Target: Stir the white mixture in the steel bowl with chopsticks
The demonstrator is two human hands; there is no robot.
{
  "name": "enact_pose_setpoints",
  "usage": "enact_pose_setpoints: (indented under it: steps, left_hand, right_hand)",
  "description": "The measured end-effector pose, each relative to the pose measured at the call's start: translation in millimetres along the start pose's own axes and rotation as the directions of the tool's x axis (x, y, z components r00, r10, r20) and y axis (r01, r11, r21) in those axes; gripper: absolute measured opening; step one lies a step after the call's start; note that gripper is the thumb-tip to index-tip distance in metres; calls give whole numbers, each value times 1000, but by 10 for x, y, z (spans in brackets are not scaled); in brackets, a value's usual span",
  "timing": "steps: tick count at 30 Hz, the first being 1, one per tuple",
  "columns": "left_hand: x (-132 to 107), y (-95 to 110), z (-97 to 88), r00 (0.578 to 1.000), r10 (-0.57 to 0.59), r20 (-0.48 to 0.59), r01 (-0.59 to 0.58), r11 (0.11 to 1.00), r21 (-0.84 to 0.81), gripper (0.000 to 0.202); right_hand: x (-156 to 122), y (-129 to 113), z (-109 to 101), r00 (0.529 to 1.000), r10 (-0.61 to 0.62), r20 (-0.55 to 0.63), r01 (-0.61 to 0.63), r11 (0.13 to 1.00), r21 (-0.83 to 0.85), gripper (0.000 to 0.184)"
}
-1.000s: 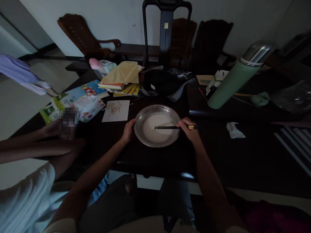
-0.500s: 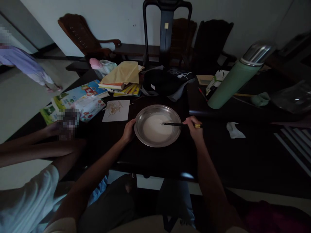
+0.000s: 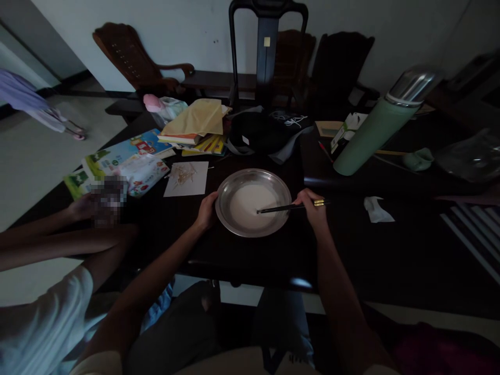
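Note:
A round metal dish (image 3: 224, 195) with pale white liquid (image 3: 250, 200) in it sits on the dark table (image 3: 390, 250) in front of me. My left hand (image 3: 206, 209) grips the dish's left rim. My right hand (image 3: 312, 205) is closed on a pair of dark chopsticks (image 3: 281, 208) with gold-banded ends. Their tips rest in the liquid near the middle of the dish.
A green thermos flask (image 3: 375, 130) stands at the right, with crumpled tissue (image 3: 375, 208) near it. White paper with small sticks (image 3: 186, 178), books (image 3: 128, 151) and a dark bag (image 3: 265, 130) lie behind. Another person's arms (image 3: 58, 234) rest at the left. Chairs stand behind.
My right hand has swept the chopsticks round in the liquid, the tips moving from the left of the dish to the upper middle, then down to the centre. My left hand stayed on the rim.

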State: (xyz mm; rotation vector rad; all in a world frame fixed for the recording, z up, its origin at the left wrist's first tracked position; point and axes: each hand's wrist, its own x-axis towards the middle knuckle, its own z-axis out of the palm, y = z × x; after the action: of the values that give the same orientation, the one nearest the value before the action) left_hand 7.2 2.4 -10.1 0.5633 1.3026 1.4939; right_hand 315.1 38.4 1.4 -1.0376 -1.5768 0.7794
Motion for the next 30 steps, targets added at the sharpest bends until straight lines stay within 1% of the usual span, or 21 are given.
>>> enact_pose_setpoints:
  steps: [2,3,5,7,8,10,12,13,14,15,17,18,19,21,23,24,25,27,29,30]
  left_hand:
    - [4,-1,-4,1000,-2,0,2,1000,7,20]
    - [7,-3,-7,1000,-6,2,6,1000,8,20]
    - [14,-10,-13,1000,-12,9,12,1000,6,20]
    - [23,-20,-19,1000,-10,12,10,1000,2,19]
    - [28,-25,-21,1000,-10,12,10,1000,1,19]
    - [36,-33,-23,1000,-11,10,11,1000,0,19]
    - [39,-36,-22,1000,-17,6,17,1000,-4,20]
    - [39,-36,-20,1000,-19,4,19,1000,-7,20]
    - [38,-35,-18,1000,-19,1,19,1000,-10,21]
    - [36,-32,-16,1000,-18,0,18,1000,-13,21]
    - [28,-26,-13,1000,-12,9,12,1000,-11,20]
    - [24,-23,-13,1000,-7,17,8,1000,-8,20]
    - [20,-19,-14,1000,-4,24,4,1000,-4,20]
    - [15,-14,-17,1000,-4,29,4,1000,1,20]
    - [13,-12,-19,1000,-10,26,10,1000,-1,20]
    - [14,-11,-19,1000,-10,26,10,1000,-3,20]
    - [14,-12,-18,1000,-9,27,9,1000,-4,20]
    - [17,-13,-15,1000,-4,31,5,1000,-6,20]
    - [20,-16,-11,1000,-4,27,4,1000,-6,21]
    - [22,-18,-10,1000,-5,26,5,1000,-6,21]
  right_hand:
    - [-1,-15,19,996,-31,85,33,999,-21,37]
    - [1,-18,24,995,-41,87,44,998,-41,34]
    - [5,-9,18,999,-35,6,36,997,-68,33]
    - [8,9,1,997,-3,-79,0,999,-41,38]
    - [7,15,-4,996,11,-84,-12,1000,-16,40]
    - [4,13,1,1000,9,-13,-8,1000,17,40]
    - [2,1,17,997,-21,76,21,1000,1,34]
    - [2,-4,23,995,-34,93,36,999,-18,30]
    - [2,-5,22,996,-40,80,43,998,-36,28]
    - [3,-2,17,998,-39,40,41,998,-46,28]
    - [5,9,-5,998,-19,-53,18,1000,-22,34]
    - [6,13,-14,997,-6,-79,7,1000,5,38]
    - [6,13,-18,997,2,-75,1,1000,31,41]
    - [7,-1,-8,1000,-8,0,8,999,48,42]
    - [9,-24,13,996,-37,78,36,999,15,38]
    - [10,-33,20,995,-47,92,48,999,-11,35]
    - [12,-37,21,995,-50,83,53,998,-35,33]
    - [14,-35,7,999,-31,10,31,998,-55,35]
    - [12,-28,-10,999,3,-41,-4,1000,-26,40]
    - [11,-27,-13,999,13,-35,-13,1000,-7,42]
